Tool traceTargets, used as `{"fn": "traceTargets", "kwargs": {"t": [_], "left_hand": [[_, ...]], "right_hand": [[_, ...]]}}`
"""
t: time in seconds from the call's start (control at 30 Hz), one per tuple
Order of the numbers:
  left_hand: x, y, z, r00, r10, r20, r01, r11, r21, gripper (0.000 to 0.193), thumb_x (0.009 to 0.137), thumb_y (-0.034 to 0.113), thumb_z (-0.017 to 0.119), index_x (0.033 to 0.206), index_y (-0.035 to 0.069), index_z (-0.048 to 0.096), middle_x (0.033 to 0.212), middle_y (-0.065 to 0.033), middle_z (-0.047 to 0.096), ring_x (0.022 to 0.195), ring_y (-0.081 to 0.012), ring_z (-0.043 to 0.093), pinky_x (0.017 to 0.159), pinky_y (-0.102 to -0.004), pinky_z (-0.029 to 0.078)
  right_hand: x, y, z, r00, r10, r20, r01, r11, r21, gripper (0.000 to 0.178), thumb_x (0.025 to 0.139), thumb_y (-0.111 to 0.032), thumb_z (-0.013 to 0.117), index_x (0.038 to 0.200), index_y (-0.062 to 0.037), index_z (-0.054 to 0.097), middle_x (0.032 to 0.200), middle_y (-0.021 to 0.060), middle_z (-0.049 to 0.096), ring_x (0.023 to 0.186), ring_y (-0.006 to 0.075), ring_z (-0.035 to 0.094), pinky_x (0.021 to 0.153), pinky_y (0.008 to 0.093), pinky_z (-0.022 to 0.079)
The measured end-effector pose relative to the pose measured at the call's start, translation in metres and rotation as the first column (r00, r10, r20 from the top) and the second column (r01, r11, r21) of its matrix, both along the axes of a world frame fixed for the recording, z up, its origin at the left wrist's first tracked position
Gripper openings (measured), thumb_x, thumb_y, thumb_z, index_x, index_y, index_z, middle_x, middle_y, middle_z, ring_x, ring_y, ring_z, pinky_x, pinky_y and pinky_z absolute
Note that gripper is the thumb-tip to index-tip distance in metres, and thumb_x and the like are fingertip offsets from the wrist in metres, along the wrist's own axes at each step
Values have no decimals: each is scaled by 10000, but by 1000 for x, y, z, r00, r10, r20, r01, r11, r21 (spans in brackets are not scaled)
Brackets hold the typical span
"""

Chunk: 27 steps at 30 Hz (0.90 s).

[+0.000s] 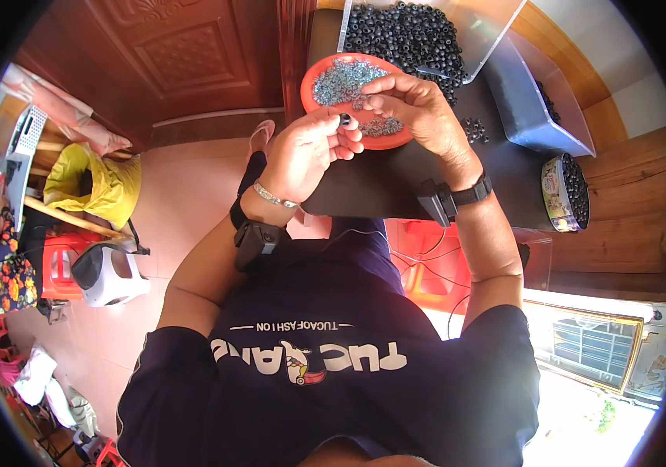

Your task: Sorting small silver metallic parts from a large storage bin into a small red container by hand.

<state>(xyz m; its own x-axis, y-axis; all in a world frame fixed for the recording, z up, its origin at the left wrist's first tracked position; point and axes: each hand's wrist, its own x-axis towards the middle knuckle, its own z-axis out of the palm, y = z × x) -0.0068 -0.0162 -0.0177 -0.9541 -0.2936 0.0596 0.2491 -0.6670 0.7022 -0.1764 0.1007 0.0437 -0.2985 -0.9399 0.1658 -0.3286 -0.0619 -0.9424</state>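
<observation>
A black knob [344,119] sits gripped between the thumb and fingers of the left hand [305,156]. Just beyond it and to its right, the fingers of the right hand [420,117] are drawn together; whether they hold anything cannot be told. Beneath these fingers, a red plate [307,87] of small metal pieces [344,82] rests on the dark worktop [379,183]; farther beyond them stands a clear tub [495,27].
</observation>
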Motion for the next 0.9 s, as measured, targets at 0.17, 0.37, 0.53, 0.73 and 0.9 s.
{"fn": "traceTargets", "kwargs": {"t": [0.17, 0.37, 0.53, 0.73, 0.9], "left_hand": [[-8, 6, 5, 999, -11, -31, 11, 1000, -12, 253, 934, 224, 485, 1056, 16, 561, 958, -74, 604, 862, -189, 591, 785, -308, 459], [-12, 16, 4, 1000, 2, 24, -2, 999, 32, 255, 932, 220, 481, 1082, 29, 560, 943, -69, 607, 861, -188, 591, 775, -308, 459], [-5, 15, 3, 998, -50, 43, 47, 997, 63, 222, 933, 221, 475, 1023, 40, 567, 914, -77, 614, 871, -199, 591, 786, -308, 445], [-4, 20, 13, 994, -39, 104, 39, 999, 5, 236, 942, 225, 461, 1027, 31, 565, 937, -78, 610, 879, -191, 584, 783, -299, 436], [-3, 20, 8, 993, -31, 111, 46, 989, -142, 257, 947, 230, 451, 1059, 28, 565, 952, -69, 604, 876, -183, 579, 785, -293, 431]], "right_hand": [[21, 8, 2, 978, 59, 200, -28, 988, -152, 136, 900, -34, 597, 1026, -1, 634, 924, 69, 666, 867, 134, 640, 808, 285, 525], [37, 14, -2, 994, -50, 100, 66, 983, -174, 106, 856, -8, 647, 958, -8, 673, 885, 23, 639, 786, 87, 603, 733, 236, 517], [40, 14, -15, 979, -135, -156, 77, 941, -330, 102, 839, -4, 661, 939, -5, 678, 839, 42, 651, 754, 102, 612, 680, 237, 516], [40, 20, -13, 926, -213, -312, 85, 922, -378, 119, 849, -13, 649, 962, -9, 684, 868, 59, 680, 817, 121, 645, 694, 245, 525], [36, 25, -11, 964, -10, 267, 48, 990, -134, 81, 877, -17, 620, 934, 10, 671, 874, 34, 667, 761, 87, 617, 701, 236, 517]]}}
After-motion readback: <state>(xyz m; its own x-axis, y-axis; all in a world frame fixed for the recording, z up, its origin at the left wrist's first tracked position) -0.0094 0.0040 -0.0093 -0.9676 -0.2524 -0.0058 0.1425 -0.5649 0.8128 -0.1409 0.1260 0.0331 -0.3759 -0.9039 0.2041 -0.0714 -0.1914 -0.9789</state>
